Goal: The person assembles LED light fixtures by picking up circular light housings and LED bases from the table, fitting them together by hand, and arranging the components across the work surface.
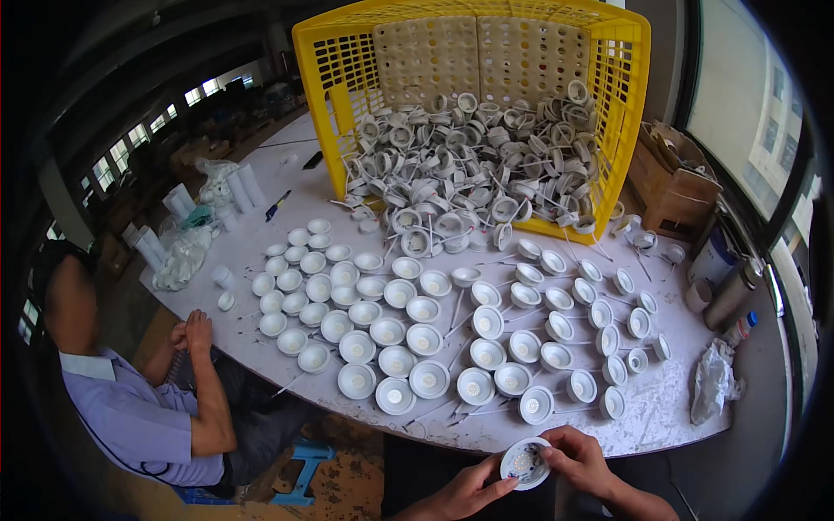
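Just past the table's front edge I hold a white round downlight housing [526,460] tilted toward me, with a pale dotted LED board inside. My left hand [476,488] grips its lower left rim, the thumb on the edge. My right hand [577,458] pinches the upper right rim, with the thumb reaching over the inside. Rows of similar white downlights [395,395] stand face up on the table [295,187] beyond my hands, many with thin wires trailing. Those nearest me and in the middle show dotted boards; several at the right look like bare cups.
A yellow crate [621,130] on its side spills a heap of downlights [469,165] at the back. White tubes [243,187] and plastic bags lie far left. A cardboard box [678,187], metal flask [734,291] and plastic bag [717,382] line the right. A person [143,399] sits left.
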`<control>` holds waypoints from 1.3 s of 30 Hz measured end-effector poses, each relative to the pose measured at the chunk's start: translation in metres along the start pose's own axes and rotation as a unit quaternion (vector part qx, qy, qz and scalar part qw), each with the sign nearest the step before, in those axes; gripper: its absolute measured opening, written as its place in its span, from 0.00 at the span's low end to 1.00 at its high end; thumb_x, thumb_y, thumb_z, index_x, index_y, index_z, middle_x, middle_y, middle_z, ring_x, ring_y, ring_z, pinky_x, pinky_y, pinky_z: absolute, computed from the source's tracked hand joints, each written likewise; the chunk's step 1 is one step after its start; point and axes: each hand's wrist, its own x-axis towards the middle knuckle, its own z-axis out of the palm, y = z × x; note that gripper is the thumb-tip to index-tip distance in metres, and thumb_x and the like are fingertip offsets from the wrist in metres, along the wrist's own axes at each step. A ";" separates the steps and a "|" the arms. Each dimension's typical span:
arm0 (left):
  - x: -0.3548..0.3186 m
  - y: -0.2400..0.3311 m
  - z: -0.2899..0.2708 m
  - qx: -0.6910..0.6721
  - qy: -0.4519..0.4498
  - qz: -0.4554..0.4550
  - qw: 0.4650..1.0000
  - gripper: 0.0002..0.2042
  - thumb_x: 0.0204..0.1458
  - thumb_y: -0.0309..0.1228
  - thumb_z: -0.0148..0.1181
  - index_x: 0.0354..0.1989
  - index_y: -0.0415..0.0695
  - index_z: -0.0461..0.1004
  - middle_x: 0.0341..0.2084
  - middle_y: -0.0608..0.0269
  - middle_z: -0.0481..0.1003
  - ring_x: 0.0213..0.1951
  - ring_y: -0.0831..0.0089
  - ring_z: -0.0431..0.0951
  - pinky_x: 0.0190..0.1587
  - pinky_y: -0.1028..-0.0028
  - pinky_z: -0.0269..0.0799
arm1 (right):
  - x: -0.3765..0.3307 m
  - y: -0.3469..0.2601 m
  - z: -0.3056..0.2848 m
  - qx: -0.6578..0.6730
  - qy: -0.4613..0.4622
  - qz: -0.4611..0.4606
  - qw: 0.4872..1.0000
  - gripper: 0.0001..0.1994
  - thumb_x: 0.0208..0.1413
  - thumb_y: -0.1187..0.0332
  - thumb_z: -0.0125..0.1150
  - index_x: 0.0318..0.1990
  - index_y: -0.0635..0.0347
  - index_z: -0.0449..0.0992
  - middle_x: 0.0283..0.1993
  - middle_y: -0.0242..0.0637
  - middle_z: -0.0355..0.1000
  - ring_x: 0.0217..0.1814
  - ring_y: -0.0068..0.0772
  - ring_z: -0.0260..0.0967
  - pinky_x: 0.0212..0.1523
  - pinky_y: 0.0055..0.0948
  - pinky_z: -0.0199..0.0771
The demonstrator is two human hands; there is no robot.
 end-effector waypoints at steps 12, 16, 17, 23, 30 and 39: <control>0.026 -0.054 0.009 -0.008 0.087 -0.104 0.991 0.09 0.61 0.33 0.51 0.42 0.39 0.70 0.20 0.71 0.67 0.18 0.85 0.62 0.19 0.81 0.56 | -0.017 0.029 -0.003 -0.082 0.098 -0.013 0.992 0.13 0.59 0.63 0.61 0.45 0.61 0.72 0.33 0.30 0.72 0.33 0.18 0.68 0.34 0.22 0.71; 0.035 -0.051 0.010 0.027 0.026 -0.086 0.996 0.10 0.59 0.34 0.54 0.42 0.39 0.69 0.20 0.72 0.66 0.18 0.86 0.61 0.20 0.83 0.55 | -0.009 0.038 -0.037 -0.015 0.097 -0.010 0.995 0.11 0.60 0.66 0.59 0.45 0.62 0.73 0.34 0.33 0.73 0.34 0.19 0.70 0.34 0.23 0.72; 0.039 -0.052 0.011 0.060 0.027 -0.087 0.994 0.11 0.59 0.34 0.55 0.42 0.39 0.69 0.20 0.72 0.66 0.18 0.86 0.60 0.20 0.83 0.55 | -0.007 0.041 -0.052 -0.025 0.098 -0.049 0.994 0.10 0.59 0.67 0.59 0.45 0.62 0.74 0.34 0.35 0.73 0.34 0.20 0.71 0.34 0.23 0.72; 0.048 -0.053 0.016 0.012 0.053 -0.087 0.995 0.11 0.59 0.35 0.55 0.42 0.40 0.69 0.20 0.72 0.66 0.18 0.86 0.60 0.20 0.83 0.54 | 0.043 0.061 -0.210 -0.459 0.425 -0.093 0.775 0.10 0.48 0.65 0.67 0.38 0.54 0.80 0.45 0.34 0.74 0.45 0.36 0.70 0.41 0.34 0.75; 0.057 -0.054 0.016 0.013 0.042 -0.127 0.991 0.12 0.58 0.35 0.56 0.45 0.39 0.69 0.21 0.72 0.67 0.19 0.86 0.60 0.21 0.84 0.54 | 0.048 0.080 -0.234 -0.546 0.336 -0.025 0.767 0.17 0.43 0.58 0.70 0.41 0.51 0.79 0.50 0.30 0.73 0.50 0.36 0.69 0.44 0.33 0.76; 0.057 -0.056 0.016 -0.035 0.054 -0.151 0.986 0.13 0.59 0.33 0.55 0.48 0.38 0.69 0.22 0.70 0.69 0.19 0.86 0.61 0.21 0.85 0.55 | 0.049 0.084 -0.233 -0.544 0.330 -0.021 0.771 0.15 0.46 0.59 0.68 0.41 0.52 0.79 0.48 0.32 0.74 0.50 0.35 0.70 0.45 0.33 0.76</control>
